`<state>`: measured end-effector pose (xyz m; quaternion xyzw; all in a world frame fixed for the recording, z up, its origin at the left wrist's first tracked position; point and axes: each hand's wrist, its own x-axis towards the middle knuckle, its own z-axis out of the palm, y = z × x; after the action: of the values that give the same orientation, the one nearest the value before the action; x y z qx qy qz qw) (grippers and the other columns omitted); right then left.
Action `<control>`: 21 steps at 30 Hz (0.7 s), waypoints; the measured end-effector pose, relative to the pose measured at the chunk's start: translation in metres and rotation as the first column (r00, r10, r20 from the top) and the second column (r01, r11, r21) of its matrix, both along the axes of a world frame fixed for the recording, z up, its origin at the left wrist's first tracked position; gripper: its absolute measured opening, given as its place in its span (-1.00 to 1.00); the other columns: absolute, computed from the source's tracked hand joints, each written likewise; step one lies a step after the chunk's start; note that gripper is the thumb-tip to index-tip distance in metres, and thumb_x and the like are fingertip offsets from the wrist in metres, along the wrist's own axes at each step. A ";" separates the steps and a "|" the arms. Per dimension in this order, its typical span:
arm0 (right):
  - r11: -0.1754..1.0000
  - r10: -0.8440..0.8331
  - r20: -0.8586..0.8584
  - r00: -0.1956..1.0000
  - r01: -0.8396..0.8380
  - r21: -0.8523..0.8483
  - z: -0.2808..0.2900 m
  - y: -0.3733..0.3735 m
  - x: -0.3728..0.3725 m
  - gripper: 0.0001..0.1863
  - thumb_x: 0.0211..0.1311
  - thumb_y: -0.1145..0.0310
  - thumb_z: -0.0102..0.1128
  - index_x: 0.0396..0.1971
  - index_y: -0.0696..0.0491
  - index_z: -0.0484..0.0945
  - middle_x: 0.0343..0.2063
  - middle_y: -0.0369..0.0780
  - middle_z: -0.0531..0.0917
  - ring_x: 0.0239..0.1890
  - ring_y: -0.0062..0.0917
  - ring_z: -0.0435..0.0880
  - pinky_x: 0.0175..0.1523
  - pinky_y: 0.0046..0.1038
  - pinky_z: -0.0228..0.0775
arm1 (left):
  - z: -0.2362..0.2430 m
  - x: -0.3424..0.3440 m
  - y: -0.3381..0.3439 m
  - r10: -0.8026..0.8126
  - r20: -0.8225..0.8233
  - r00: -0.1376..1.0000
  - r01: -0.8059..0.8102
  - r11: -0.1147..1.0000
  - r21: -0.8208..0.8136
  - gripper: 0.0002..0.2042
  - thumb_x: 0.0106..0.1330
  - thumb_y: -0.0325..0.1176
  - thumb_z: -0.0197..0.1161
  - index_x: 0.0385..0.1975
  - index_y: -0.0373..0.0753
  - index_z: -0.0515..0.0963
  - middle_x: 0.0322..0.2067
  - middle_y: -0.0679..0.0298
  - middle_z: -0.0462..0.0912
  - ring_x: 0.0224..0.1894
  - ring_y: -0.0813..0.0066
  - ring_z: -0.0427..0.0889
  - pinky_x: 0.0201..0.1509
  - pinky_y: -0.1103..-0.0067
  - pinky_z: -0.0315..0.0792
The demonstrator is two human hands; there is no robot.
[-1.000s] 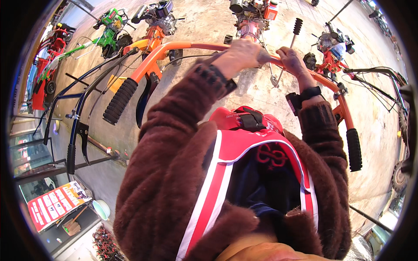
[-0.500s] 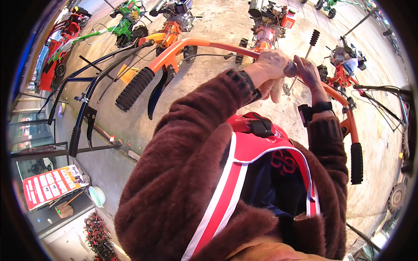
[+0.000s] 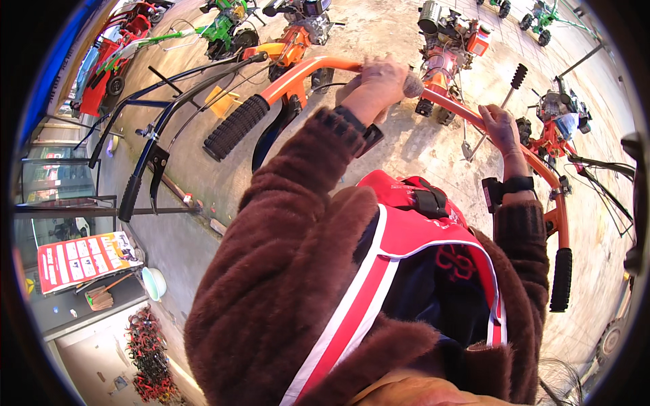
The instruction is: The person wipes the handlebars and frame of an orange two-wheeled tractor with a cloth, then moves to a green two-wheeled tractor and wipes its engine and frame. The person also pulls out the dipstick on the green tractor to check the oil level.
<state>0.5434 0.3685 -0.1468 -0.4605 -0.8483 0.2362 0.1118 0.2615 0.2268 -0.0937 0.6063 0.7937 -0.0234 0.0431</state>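
An orange handlebar (image 3: 449, 105) curves across in front of me, with a ribbed black grip (image 3: 235, 127) on its left end and another black grip (image 3: 561, 281) on its right. A black lever (image 3: 272, 135) hangs beside the left grip. My left hand (image 3: 381, 80) is closed over the bar left of its middle. A rounded grey-brown wad (image 3: 413, 85), which looks like bunched cloth, sticks out from this hand against the bar. Farther right, my right hand (image 3: 500, 127) has its fingers wrapped round the bar. Its palm side is hidden.
Several small tillers stand ahead, including an orange one (image 3: 443, 64) and a green one (image 3: 227, 27). Dark handlebars (image 3: 139, 162) reach in at left. A red-and-white board (image 3: 84, 260), a brush (image 3: 100, 298) and a pale basin (image 3: 154, 284) lie at lower left.
My left hand has slid left along the bar with the wad, away from my right hand. My right hand stays on the bar's right part. The whole view has shifted slightly.
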 end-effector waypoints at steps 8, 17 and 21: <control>1.000 -0.002 0.048 0.999 0.003 -0.025 0.006 -0.004 -0.012 -0.50 0.29 -0.14 0.02 -0.31 0.01 0.69 -0.46 -0.06 0.69 -0.31 -0.20 0.69 -0.15 -0.24 0.43 | -0.017 0.074 0.021 -0.290 0.075 0.954 0.270 0.941 0.205 -0.62 0.05 -0.17 0.36 -0.12 -0.16 0.58 -0.14 0.10 0.59 -0.03 0.13 0.61 0.06 0.34 0.49; 0.996 0.027 0.092 0.995 -0.035 0.086 0.011 -0.014 -0.003 -0.47 0.35 -0.14 -0.14 -0.34 -0.01 0.66 -0.43 -0.04 0.68 -0.25 -0.13 0.67 -0.08 -0.16 0.40 | -0.033 0.046 0.005 -0.285 0.136 0.949 0.215 0.899 0.382 -0.55 0.01 -0.22 0.39 -0.06 -0.18 0.52 -0.11 0.14 0.52 0.01 0.08 0.52 0.20 0.27 0.37; 0.996 -0.019 0.042 0.999 0.015 0.093 0.009 -0.016 -0.003 -0.50 0.32 -0.13 -0.09 -0.30 -0.04 0.67 -0.45 -0.08 0.69 -0.25 -0.15 0.68 -0.07 -0.17 0.43 | -0.047 0.012 -0.036 -0.484 0.074 0.872 0.254 0.576 0.777 -0.54 0.06 -0.32 0.39 0.01 -0.19 0.47 0.06 0.15 0.49 0.22 0.10 0.43 0.39 0.21 0.20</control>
<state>0.5408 0.3521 -0.1378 -0.4671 -0.8565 0.1856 0.1171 0.2736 0.1911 -0.1405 0.7194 0.5716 0.3807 -0.1039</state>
